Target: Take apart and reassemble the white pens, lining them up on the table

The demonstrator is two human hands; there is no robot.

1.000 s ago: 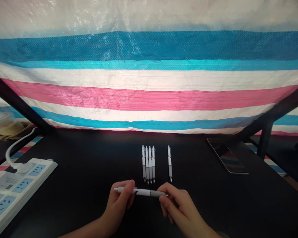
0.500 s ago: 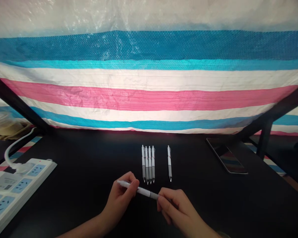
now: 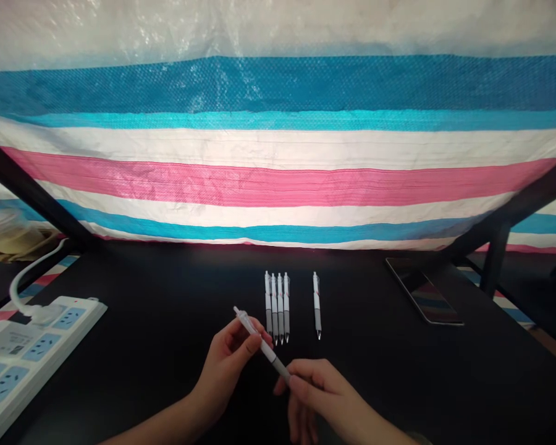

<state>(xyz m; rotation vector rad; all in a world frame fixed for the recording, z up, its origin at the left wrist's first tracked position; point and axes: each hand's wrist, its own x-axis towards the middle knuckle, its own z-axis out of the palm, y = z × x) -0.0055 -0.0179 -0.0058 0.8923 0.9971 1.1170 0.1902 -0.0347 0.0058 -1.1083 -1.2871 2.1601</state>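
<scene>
While both hands share one pen (image 3: 267, 351), I'd keep the pinch light and let the fingertips do the turning. Left hand (image 3: 222, 368) has it below the clicker, right hand (image 3: 327, 392) pinches near the grey tip end, so it slants between them, just nearer than the four pens (image 3: 280, 309) on the table (image 3: 167, 296).

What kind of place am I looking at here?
Probably an improvised desk workspace: a black tabletop under slanting dark frame bars, a striped plastic sheet hung behind it, and a power strip plugged in at the left.
</scene>
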